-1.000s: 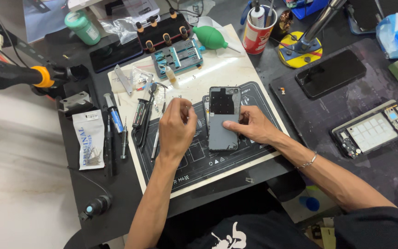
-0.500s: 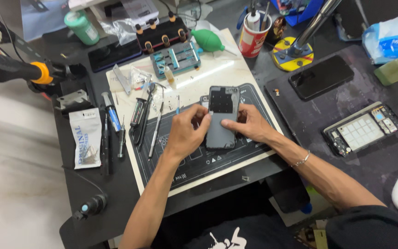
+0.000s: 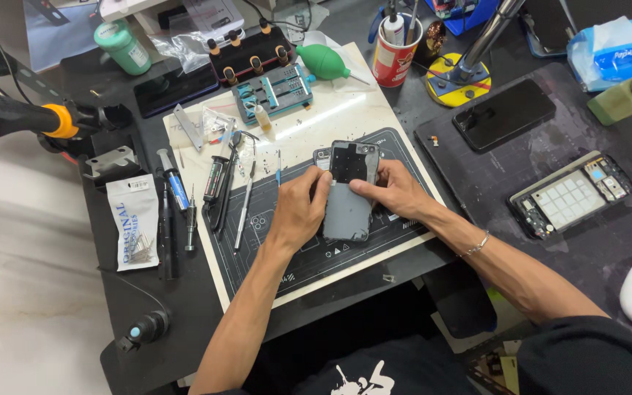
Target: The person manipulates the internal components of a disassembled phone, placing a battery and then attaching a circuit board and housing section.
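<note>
- The black workbench (image 3: 155, 322) is crowded; a careless elbow could knock the dark phone (image 3: 504, 114) or the opened phone frame (image 3: 572, 194) lying toward its right edge.
- The cream repair mat (image 3: 345, 117) holds loose tools along its left edge; the tweezers (image 3: 245, 208) could be swept off.
- The opened phone (image 3: 349, 194) lies near the mat's middle, clasped from both sides: left hand (image 3: 298, 212) on its left edge, right hand (image 3: 396, 192) on its right. Uneven pressure might, I judge, crack or bend it.
</note>
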